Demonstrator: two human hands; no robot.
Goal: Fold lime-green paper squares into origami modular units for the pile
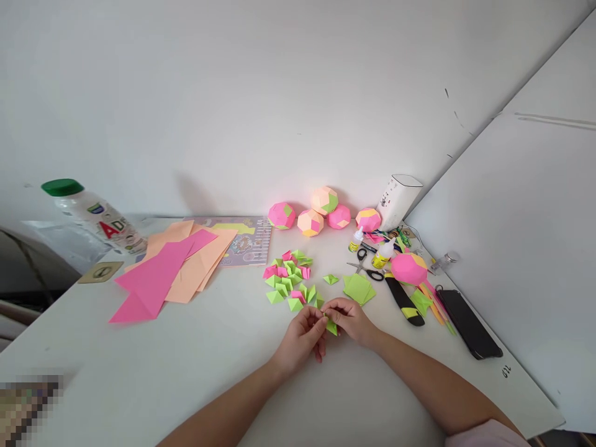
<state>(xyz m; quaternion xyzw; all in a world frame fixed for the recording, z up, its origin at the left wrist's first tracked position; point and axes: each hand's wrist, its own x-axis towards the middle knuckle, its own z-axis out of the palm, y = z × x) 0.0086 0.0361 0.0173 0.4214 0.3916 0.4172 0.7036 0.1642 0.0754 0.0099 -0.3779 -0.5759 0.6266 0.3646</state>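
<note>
Between my two hands is a small green folded paper piece (331,328), pinched at its upper end by both thumbs and fingers. My left hand (305,332) closes on it from the left, my right hand (351,320) from the right; the fingertips partly hide it. Just beyond them lies a cluster of folded green and pink paper pieces (288,276). One green folded piece (330,279) rests apart from the cluster. Green paper squares (359,288) are stacked loosely beyond my right hand.
Paper balls (310,223) line the wall. Black scissors (375,275), glue bottles (383,254), a cutter knife (404,300), another ball (408,269) and a black phone (469,323) lie right. Pink and orange sheets (153,273), a notebook (251,245) and a tilted white bottle (100,217) occupy the left.
</note>
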